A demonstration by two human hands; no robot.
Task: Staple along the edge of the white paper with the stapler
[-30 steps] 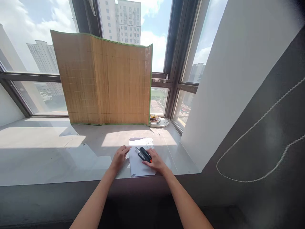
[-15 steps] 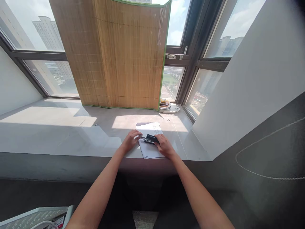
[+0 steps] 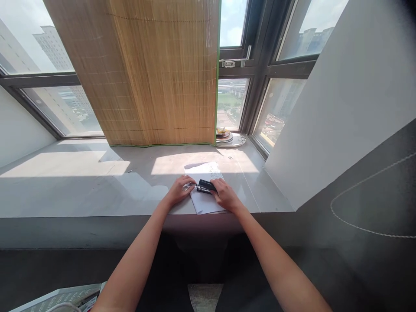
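A black stapler [image 3: 204,186] lies over white paper sheets [image 3: 205,204] on the window sill, and some writing shows on the paper's upper right. My right hand [image 3: 225,195] is wrapped round the stapler's right end. At its left end, my left hand [image 3: 180,189] pinches a thin metallic piece that sticks out from the stapler. What that piece is exactly is too small to tell. The left hand's lower edge rests by the paper's left side.
A bamboo blind [image 3: 162,78] hangs before the window behind the paper. Stacked plates [image 3: 227,139] stand in the sill's back right corner. A light basket [image 3: 61,299] is at the lower left. A pale cord [image 3: 357,230] hangs at the right wall.
The camera view has shifted and tilted slightly. Both hands stay at the stapler, with their hold much the same.
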